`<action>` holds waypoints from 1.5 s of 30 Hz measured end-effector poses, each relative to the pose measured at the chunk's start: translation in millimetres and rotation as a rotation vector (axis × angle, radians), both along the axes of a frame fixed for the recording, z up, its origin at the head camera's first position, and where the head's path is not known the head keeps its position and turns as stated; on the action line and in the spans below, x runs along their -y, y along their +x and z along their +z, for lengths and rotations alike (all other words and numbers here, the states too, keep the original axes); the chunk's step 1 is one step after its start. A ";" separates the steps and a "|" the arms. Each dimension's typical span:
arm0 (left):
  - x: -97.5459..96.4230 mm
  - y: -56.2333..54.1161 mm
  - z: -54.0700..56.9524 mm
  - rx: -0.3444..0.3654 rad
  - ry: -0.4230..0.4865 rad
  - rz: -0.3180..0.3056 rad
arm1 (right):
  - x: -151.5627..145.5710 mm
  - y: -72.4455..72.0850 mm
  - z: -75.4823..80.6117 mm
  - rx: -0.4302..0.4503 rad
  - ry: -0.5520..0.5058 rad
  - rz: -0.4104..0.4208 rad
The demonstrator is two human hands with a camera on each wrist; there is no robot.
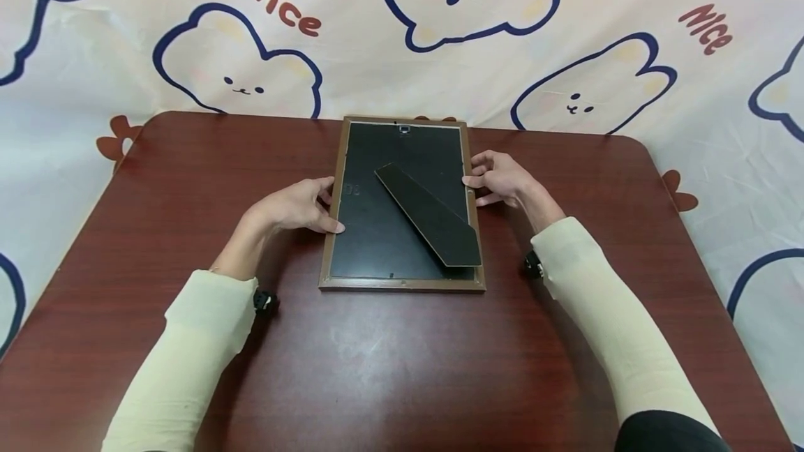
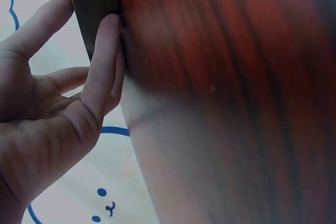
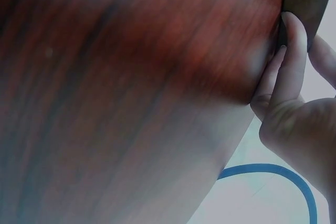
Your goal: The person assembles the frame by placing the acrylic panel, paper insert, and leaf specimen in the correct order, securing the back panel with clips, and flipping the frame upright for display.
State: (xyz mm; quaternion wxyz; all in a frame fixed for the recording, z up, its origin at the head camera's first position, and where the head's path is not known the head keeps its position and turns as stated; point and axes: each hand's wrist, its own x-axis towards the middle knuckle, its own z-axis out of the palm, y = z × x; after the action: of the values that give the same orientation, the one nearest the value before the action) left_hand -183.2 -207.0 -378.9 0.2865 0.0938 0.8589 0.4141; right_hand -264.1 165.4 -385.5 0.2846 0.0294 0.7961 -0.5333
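Observation:
A picture frame (image 1: 370, 229) lies back side up on the table, showing a black backing board inside a brown wooden border. Its black easel stand (image 1: 430, 218) slants across the back, the wide end reaching the lower right corner. The left hand (image 1: 300, 206) holds the left border, thumb over the edge and fingers down its side. At the right border the right hand (image 1: 502, 178) holds the frame likewise, thumb on top. In the left wrist view the fingers (image 2: 105, 51) touch the frame's side; in the right wrist view the fingers (image 3: 294, 61) do the same.
The dark red-brown wooden table (image 1: 377, 368) has rounded far corners. Behind it hangs a white cloth (image 1: 352, 54) printed with blue-outlined bears and the word "Nice". Dark wrist devices (image 1: 266, 301) sit at both cuffs.

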 end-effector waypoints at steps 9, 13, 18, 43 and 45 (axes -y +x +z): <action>-4.9 -1.6 5.0 0.051 0.010 -0.007 | -1.7 1.1 -0.5 -0.008 -0.004 -0.021; -3.0 -0.3 4.6 0.060 0.016 0.003 | -0.5 0.7 -1.0 -0.019 -0.004 -0.022; 0.7 2.3 1.4 0.039 0.049 0.024 | -0.8 0.9 -1.7 -0.017 -0.009 -0.018; 5.9 -34.3 -7.6 0.009 0.239 0.256 | -1.4 0.7 -3.1 -0.007 0.003 -0.012; 5.4 -37.9 -7.6 0.000 0.230 0.266 | -1.2 0.7 -2.8 -0.007 0.003 -0.010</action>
State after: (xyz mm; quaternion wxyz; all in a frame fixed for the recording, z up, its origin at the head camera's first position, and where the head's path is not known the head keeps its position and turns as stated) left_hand -221.1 -212.4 -386.4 0.2164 0.0113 0.8107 0.5438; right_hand -263.3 166.6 -388.3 0.2789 0.0320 0.7976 -0.5338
